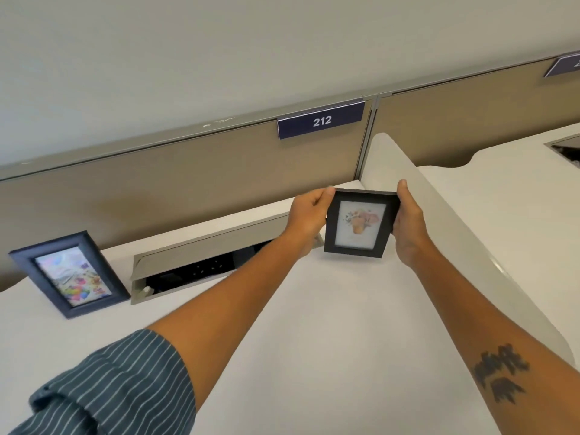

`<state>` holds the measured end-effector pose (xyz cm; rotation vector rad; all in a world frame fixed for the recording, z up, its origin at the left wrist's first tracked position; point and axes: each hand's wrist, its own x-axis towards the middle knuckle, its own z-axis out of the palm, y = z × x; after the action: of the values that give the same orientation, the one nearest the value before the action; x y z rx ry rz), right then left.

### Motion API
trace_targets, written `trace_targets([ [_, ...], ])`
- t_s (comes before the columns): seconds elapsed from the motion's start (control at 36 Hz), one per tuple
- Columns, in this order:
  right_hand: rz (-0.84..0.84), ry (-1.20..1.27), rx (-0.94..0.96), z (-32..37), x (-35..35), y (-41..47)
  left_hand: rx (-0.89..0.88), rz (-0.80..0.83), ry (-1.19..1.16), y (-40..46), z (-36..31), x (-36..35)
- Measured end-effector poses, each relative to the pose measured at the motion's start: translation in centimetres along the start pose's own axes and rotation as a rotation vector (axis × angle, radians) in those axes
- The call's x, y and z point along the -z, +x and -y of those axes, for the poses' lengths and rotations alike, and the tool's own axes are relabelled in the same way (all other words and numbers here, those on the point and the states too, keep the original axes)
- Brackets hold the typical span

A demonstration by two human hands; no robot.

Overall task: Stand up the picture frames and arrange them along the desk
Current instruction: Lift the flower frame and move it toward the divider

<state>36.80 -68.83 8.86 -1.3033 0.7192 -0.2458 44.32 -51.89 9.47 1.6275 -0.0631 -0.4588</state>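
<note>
A small black picture frame (pixel 359 224) with a pale flower print is held upright between both hands, its lower edge just above or at the white desk (pixel 282 324) near the back right corner. My left hand (pixel 309 219) grips its left side and my right hand (pixel 409 221) grips its right side. A second, dark blue frame (pixel 70 274) with a colourful picture stands upright at the far left of the desk, leaning back slightly.
An open cable hatch (pixel 201 265) with a raised grey flap lies between the two frames. A tan partition (pixel 188 183) with a "212" sign (pixel 321 120) runs behind the desk. A white side divider (pixel 455 230) rises just right of my right hand.
</note>
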Motion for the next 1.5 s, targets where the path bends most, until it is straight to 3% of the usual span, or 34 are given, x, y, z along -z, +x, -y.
trace_targets([
  [0.42, 0.009, -0.041, -0.016, -0.7, -1.5, 7.2, 0.050, -0.046, 0.011, 6.7, 1.5, -0.9],
  [1.5, 0.016, -0.129, -0.093, -0.7, -2.2, 10.0, 0.155, -0.081, 0.011, 8.2, 0.4, -0.9],
])
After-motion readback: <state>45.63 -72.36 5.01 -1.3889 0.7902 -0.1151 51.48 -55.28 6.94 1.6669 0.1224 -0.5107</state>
